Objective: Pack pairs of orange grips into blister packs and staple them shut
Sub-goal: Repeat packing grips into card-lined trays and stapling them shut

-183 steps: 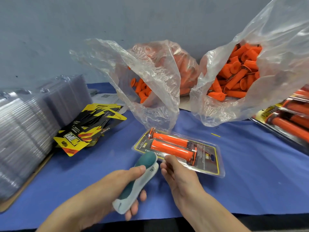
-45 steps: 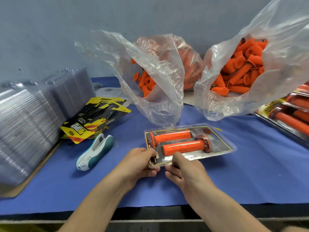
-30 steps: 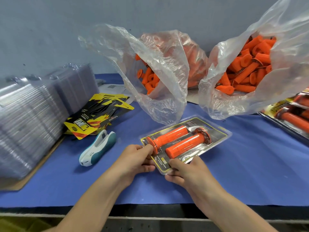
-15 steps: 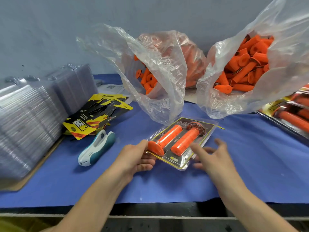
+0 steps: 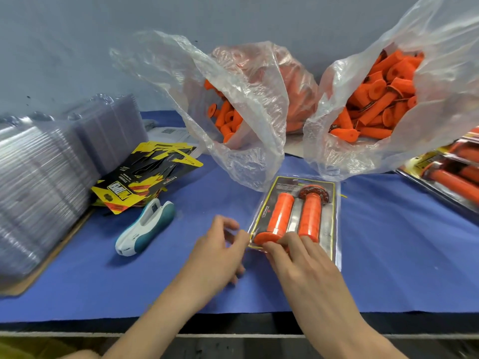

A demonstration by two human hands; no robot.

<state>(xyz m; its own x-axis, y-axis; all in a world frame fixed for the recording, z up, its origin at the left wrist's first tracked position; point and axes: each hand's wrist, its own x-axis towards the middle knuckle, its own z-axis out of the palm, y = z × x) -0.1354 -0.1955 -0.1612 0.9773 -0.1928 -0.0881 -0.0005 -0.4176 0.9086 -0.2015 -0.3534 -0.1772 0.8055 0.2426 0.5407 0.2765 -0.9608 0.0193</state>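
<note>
Leftmost, a tall stack of clear plastic shells (image 5: pixel 39 182) leans at the counter's (image 5: pixel 401 255) edge. Just right of it lies a heap of yellow-and-black printed cards (image 5: pixel 145 182), and nearer than those a white and teal stapler (image 5: pixel 145 226) rests on the blue surface with nothing touching it. The left hand (image 5: pixel 217 252) comes next. Its grip is released, the fingers loosely curled around nothing and the thumb tip just beside the near-left corner of the blister pack (image 5: pixel 328 224). That pack lies flat on the counter, running from near to far, with a pair of orange handles (image 5: pixel 278 213) side by side inside it. The right hand (image 5: pixel 303 265) has its grip released too, with straight fingers pressing down on the pack's near end, over the handles' near ends. Farther back, a clear plastic bag (image 5: pixel 246 104) holds loose orange handles, and a second bag (image 5: pixel 388 99) to its right holds more. At the far right edge sit finished packs (image 5: pixel 451 177).
</note>
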